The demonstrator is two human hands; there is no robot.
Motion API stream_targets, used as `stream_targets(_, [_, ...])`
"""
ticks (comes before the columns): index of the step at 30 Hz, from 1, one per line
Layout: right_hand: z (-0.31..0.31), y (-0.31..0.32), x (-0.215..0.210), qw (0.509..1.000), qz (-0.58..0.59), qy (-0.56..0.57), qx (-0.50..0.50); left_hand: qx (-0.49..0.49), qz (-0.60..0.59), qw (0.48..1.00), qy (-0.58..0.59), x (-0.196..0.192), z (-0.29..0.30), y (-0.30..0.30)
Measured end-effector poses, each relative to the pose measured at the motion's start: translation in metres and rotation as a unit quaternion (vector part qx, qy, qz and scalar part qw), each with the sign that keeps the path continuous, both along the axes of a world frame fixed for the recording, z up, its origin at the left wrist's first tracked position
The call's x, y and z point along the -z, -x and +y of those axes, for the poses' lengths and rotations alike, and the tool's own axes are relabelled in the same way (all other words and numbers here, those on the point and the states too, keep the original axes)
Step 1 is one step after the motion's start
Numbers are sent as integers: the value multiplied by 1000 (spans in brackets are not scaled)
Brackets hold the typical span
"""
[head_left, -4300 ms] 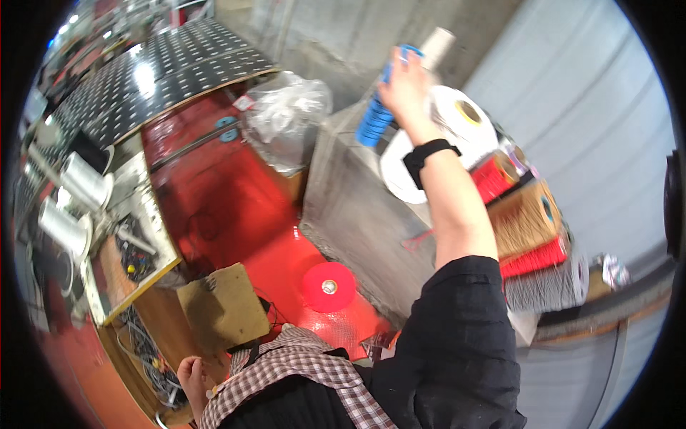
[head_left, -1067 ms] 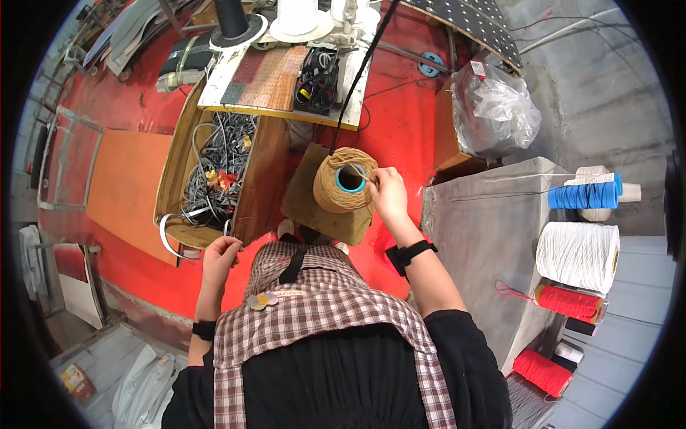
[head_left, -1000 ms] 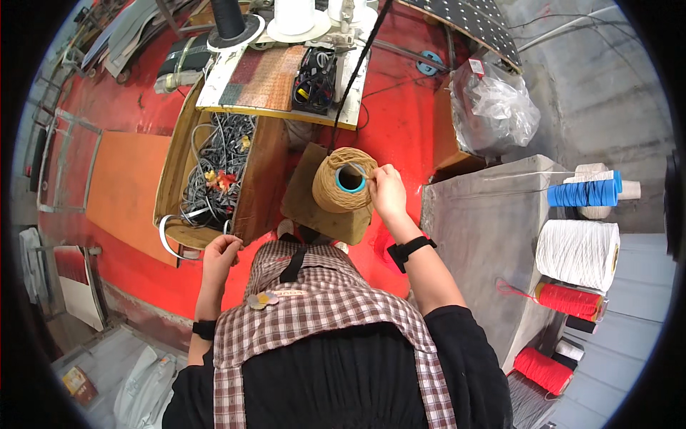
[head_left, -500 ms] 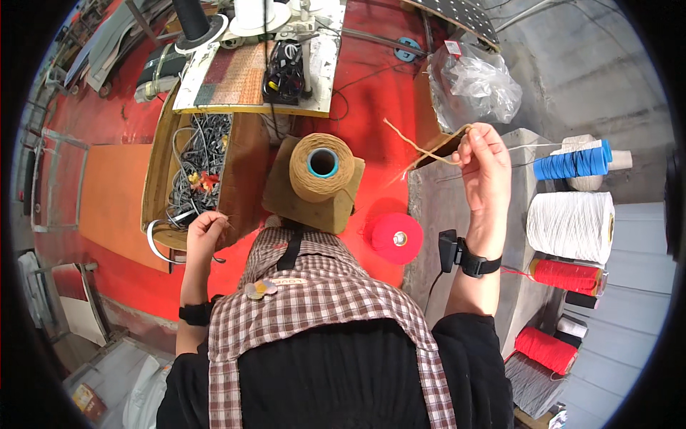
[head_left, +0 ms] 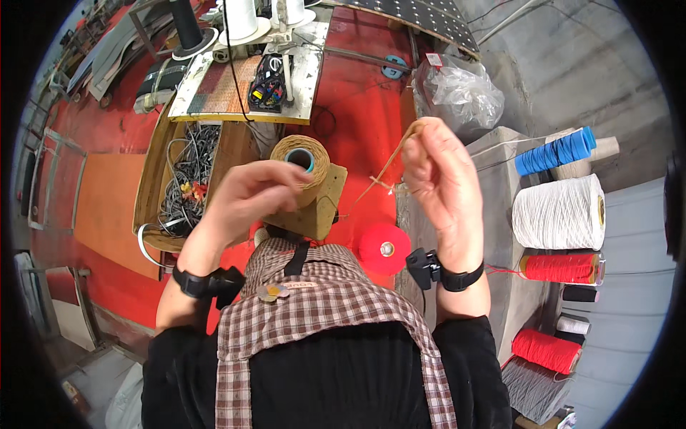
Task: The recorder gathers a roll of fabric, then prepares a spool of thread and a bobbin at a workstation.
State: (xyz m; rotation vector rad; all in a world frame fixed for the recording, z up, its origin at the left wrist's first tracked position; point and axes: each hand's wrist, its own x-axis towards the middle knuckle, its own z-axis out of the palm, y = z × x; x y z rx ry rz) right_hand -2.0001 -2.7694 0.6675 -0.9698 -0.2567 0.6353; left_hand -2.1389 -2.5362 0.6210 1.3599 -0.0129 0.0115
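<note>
My right hand (head_left: 444,175) is raised at the right, closed in a pinch on a strand of tan yarn (head_left: 392,156). The yarn hangs down to the left of the fingers and crosses itself in a loose loop. My left hand (head_left: 259,194) is blurred by motion, in front of a cone of tan yarn (head_left: 319,154), and hides part of it. Its thumb and forefinger look apart, and nothing shows between them. The cone stands upright on a brown board (head_left: 325,207), its blue-rimmed core facing up.
A red yarn cone (head_left: 371,247) stands right of the board. Along the right lie blue (head_left: 554,152), white (head_left: 554,214) and red (head_left: 561,267) spools. A box of grey cords (head_left: 191,164) is at left, below a table (head_left: 300,71) with spools. A clear plastic bag (head_left: 468,89) lies at back right.
My left hand has swung up and to the right, its fingers parting, and is now before the tan cone. My right hand has shifted left with the yarn. The view has turned slightly.
</note>
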Motion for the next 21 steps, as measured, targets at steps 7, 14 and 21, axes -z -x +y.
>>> stream_targets(7, [25,25,7,998,55,-11,-31,284,-9,958,34,14,-58,-18])
stream_targets(14, [-6,-26,45,989,104,-98,25,7,97,995,-14,14,9,39])
stream_targets(21, [6,-38,102,973,206,-101,-12,-88,69,993,32,18,21,71])
